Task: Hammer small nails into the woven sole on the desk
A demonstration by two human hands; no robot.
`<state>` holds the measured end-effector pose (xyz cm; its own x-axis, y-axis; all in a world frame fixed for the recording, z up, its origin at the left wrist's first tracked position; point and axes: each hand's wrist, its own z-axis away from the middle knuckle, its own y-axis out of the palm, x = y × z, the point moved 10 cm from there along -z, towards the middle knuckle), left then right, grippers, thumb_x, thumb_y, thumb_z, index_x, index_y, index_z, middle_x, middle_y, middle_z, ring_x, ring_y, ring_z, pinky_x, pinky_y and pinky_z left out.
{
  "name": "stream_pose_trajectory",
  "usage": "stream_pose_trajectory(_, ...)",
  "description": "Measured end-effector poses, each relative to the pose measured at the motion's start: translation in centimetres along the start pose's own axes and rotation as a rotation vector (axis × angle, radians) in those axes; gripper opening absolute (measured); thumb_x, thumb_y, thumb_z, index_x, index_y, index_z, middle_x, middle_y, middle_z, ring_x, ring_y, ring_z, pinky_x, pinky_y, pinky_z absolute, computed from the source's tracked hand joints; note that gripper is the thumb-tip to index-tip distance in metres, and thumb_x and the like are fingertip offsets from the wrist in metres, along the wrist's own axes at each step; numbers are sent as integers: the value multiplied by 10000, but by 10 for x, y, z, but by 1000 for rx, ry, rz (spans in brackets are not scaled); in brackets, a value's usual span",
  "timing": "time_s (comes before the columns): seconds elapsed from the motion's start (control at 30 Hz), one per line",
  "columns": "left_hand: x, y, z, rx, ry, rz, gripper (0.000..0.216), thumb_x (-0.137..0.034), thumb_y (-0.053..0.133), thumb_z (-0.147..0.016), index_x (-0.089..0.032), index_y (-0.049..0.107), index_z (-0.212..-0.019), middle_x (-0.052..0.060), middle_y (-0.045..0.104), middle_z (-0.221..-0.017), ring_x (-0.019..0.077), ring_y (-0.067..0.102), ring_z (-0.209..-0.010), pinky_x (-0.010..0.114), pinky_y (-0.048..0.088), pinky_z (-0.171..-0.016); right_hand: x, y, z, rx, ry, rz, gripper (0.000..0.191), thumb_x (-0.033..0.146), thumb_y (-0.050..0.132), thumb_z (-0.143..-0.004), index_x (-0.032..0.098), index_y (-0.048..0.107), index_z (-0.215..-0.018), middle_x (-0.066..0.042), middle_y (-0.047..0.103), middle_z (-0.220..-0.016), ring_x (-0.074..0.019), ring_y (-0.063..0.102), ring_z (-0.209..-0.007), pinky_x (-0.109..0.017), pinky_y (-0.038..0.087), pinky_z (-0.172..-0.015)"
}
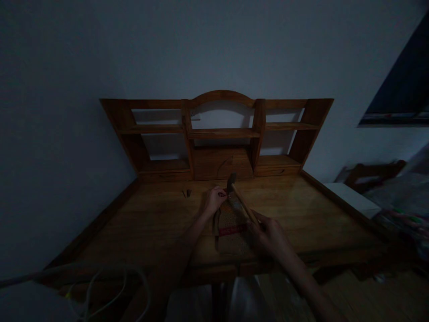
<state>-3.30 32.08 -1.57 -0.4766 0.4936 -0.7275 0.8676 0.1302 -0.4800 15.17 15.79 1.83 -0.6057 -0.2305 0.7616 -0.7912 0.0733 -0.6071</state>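
My right hand (270, 235) is wrapped round the wooden handle of a hammer (246, 207). Its dark head is up near the far end of a flat, tan, speckled piece (231, 219) with a red band across it, which lies on the wooden desk (150, 223). At that far end, just left of the hammer head, my left hand (215, 199) has thumb and fingers pinched together. Whatever is between those fingertips is too small and dim to make out. Left of this hand lie a few small dark slim pieces (188, 192).
A wooden shelf unit (223, 133) with open compartments stands along the desk's back. White cables (110, 268) hang at the lower left. To the right are a white surface (350, 197) and a wooden chair back (375, 172). The room is dim.
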Motion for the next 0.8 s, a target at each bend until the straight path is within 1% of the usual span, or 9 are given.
stream_pose_trajectory(0.13, 3, 3, -1, 15, 17, -20, 44, -136, 704, -711, -158, 685, -678, -4, 590, -737, 117, 563, -697, 209, 403, -624, 5, -3, 3, -7, -10, 20, 442, 370, 489, -911, 209, 599, -1308, -89, 749, -1035, -263, 716, -900, -314, 541, -717)
stream_pose_trajectory(0.27, 6, 4, -1, 17, 23, -37, 50, -154, 713, -712, -158, 681, -674, -5, 590, -738, 111, 550, -681, 208, 389, -612, 2, -5, 6, -42, 11, 131, 469, 383, 500, -899, 207, 591, -1325, -98, 764, -951, -270, 726, -839, -301, 536, -662)
stream_pose_trajectory(0.4, 5, 4, -1, 16, 38, -54, 47, -146, 704, -709, -158, 676, -673, -5, 591, -734, 112, 553, -679, 210, 391, -615, 1, -4, 6, -78, -2, 228, 488, 390, 495, -905, 216, 562, -1356, -109, 763, -958, -275, 725, -858, -298, 529, -667)
stream_pose_trajectory(0.57, 5, 4, -1, 23, 33, -77, 56, -118, 686, -707, -162, 672, -677, -6, 593, -744, 117, 561, -699, 212, 390, -619, 0, 2, 2, -44, -26, 306, 453, 374, 475, -923, 230, 577, -1340, -107, 765, -952, -280, 729, -844, -305, 521, -661)
stream_pose_trajectory(0.67, 6, 4, 0, 26, 42, -87, 50, -130, 686, -711, -166, 672, -679, -12, 582, -731, 115, 551, -683, 211, 377, -603, -1, 1, 2, -54, -18, 309, 457, 381, 477, -920, 216, 587, -1331, -115, 765, -946, -287, 727, -845, -313, 523, -675)
stream_pose_trajectory(0.8, 8, 6, -2, 38, 39, -72, 58, -142, 697, -714, -165, 670, -668, -12, 583, -728, 112, 550, -672, 209, 376, -594, 1, -1, 3, -57, -7, 259, 472, 383, 479, -916, 217, 571, -1348, -98, 770, -904, -270, 730, -807, -296, 524, -652)
